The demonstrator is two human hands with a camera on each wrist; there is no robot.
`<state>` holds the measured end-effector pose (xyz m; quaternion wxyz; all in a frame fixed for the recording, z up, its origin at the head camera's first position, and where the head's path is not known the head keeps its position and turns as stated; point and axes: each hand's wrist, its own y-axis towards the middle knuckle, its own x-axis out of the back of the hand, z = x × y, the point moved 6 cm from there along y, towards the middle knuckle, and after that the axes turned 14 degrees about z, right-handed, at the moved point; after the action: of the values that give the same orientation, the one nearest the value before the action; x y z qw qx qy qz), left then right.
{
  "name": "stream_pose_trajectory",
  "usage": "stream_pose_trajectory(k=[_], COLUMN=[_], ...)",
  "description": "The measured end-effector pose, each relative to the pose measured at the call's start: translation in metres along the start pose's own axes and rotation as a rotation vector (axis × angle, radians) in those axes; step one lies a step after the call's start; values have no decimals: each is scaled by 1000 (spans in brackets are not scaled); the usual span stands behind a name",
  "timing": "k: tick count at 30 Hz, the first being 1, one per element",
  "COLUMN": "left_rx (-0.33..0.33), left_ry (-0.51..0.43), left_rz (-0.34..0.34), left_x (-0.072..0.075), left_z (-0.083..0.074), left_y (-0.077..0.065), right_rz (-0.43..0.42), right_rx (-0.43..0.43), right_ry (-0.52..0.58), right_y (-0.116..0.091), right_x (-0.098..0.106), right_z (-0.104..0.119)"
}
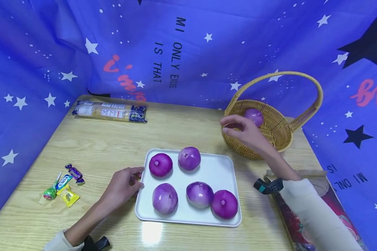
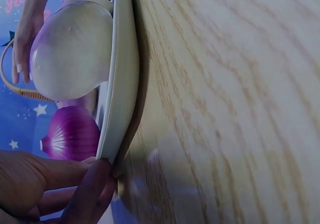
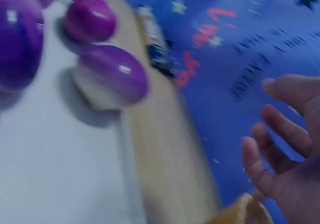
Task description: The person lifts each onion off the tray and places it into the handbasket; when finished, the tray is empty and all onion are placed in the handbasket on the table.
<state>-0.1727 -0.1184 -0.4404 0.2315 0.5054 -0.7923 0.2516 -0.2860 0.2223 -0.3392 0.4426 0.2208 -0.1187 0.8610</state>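
Note:
A white rectangular tray (image 1: 213, 170) lies on the table with several purple onions on it, among them a deep magenta one (image 1: 161, 165) and a paler one (image 1: 165, 198). My left hand (image 1: 123, 185) pinches the tray's left edge between thumb and fingers, as the left wrist view shows at the rim (image 2: 120, 84). Over the near left rim of a wicker basket (image 1: 278, 129) hovers my right hand (image 1: 243, 132), its fingers loosely bent and nothing held. Another purple onion (image 1: 253, 117) sits inside the basket, partly covered by that hand.
Wrapped candies (image 1: 69, 193) and a lollipop (image 1: 50, 192) lie left on the table. A long clear-and-blue package (image 1: 110, 111) lies at the back left. Under my right forearm is a dark red printed bag (image 1: 289, 212). The basket's tall handle (image 1: 317, 87) arches up; blue starry cloth (image 1: 188, 52) hangs behind.

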Motion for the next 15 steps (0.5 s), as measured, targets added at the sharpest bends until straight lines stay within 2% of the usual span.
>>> stream_pose_trajectory(k=[3,6,11,15], left_rx=[0,1,22,27], left_ry=[-2,-2,-4,-36], left_rz=[-1,-2,-5,-10], left_x=[0,-1,-2,-2], left_z=[-1,-2,-2,-1], left_y=[1,2,1,-1], right_rz=[188,323,457,516], right_rx=[-28,-32,-8,50], right_ry=[-59,-99,-121,-177], right_y=[10,19,30,36], right_x=[-30,-56,-89,-106], right_z=[-2,-7,-13,-10])
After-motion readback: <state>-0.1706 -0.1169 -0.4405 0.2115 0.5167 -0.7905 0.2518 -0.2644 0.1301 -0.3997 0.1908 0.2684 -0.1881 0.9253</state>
